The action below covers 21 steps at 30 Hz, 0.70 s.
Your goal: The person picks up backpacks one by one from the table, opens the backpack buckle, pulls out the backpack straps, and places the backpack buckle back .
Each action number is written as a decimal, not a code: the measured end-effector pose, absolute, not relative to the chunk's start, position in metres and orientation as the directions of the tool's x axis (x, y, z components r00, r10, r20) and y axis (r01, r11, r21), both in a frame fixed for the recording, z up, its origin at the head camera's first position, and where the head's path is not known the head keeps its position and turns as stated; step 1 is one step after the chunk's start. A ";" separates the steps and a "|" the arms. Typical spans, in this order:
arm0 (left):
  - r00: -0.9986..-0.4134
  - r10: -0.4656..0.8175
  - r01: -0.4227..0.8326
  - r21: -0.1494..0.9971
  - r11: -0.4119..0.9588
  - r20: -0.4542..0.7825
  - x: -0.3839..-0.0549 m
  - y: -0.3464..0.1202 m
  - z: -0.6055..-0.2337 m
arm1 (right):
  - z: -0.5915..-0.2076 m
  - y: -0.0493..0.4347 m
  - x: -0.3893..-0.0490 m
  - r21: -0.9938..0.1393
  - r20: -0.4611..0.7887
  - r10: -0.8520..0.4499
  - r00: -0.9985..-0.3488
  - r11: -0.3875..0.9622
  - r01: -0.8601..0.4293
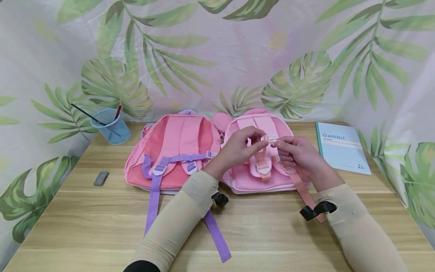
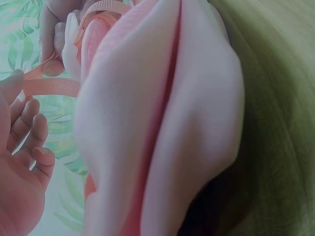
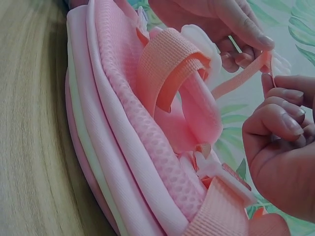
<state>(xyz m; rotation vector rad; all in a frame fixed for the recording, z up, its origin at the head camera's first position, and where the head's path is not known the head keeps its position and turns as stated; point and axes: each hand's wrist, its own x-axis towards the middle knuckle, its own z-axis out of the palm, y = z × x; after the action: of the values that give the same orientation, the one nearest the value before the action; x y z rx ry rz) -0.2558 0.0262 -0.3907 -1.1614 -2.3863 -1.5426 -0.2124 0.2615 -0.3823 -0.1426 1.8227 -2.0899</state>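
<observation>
The light pink backpack [image 1: 234,177] lies with its back panel and shoulder straps upward. Above it, my left hand [image 1: 239,149] pinches a narrow peach strap [image 3: 241,81] between thumb and finger, close to a small white buckle [image 1: 272,138]. From the other side, the thumb and fingertips of my right hand [image 1: 297,155] pinch the same strap at the buckle, the other fingers curled in. Both hands are nearly touching. In the left wrist view, the strap runs off toward a shoulder strap; the buckle is mostly hidden by fingers.
A coral pink backpack [image 1: 136,170] with purple straps [image 1: 154,200] lies to the left. On the wooden table [image 1: 265,230] are a blue mesh pen cup [image 1: 117,132], a grey eraser [image 1: 101,178] and a notebook [image 1: 344,149]. A wide peach strap [image 1: 302,189] hangs toward the front.
</observation>
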 end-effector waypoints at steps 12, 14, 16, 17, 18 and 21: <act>-0.710 0.557 0.626 0.748 0.220 0.430 -0.255 0.029 -0.392 | -0.380 0.255 -0.214 -0.974 -0.163 -0.344 -0.925 -0.094 0.206; -0.708 0.556 0.629 0.746 0.218 0.435 -0.255 0.029 -0.393 | -0.379 0.255 -0.214 -0.973 -0.181 -0.333 -0.925 -0.075 0.218; -0.708 0.555 0.629 0.747 0.215 0.436 -0.255 0.029 -0.393 | -0.377 0.257 -0.214 -0.970 -0.202 -0.324 -0.924 -0.065 0.235; -0.708 0.555 0.629 0.747 0.215 0.436 -0.256 0.029 -0.393 | -0.377 0.258 -0.214 -0.968 -0.209 -0.321 -0.924 -0.063 0.241; -0.708 0.555 0.629 0.747 0.215 0.436 -0.256 0.028 -0.394 | -0.377 0.259 -0.214 -0.967 -0.214 -0.320 -0.923 -0.061 0.246; -0.709 0.553 0.626 0.752 0.208 0.437 -0.256 0.028 -0.394 | -0.376 0.264 -0.213 -0.967 -0.214 -0.323 -0.922 -0.067 0.248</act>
<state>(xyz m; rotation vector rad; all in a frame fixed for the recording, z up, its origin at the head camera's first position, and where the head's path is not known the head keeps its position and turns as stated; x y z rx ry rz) -0.2560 0.0281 -0.3940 -1.1657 -2.3842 -1.5409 -0.2135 0.2637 -0.3764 -0.0812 1.8334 -2.0451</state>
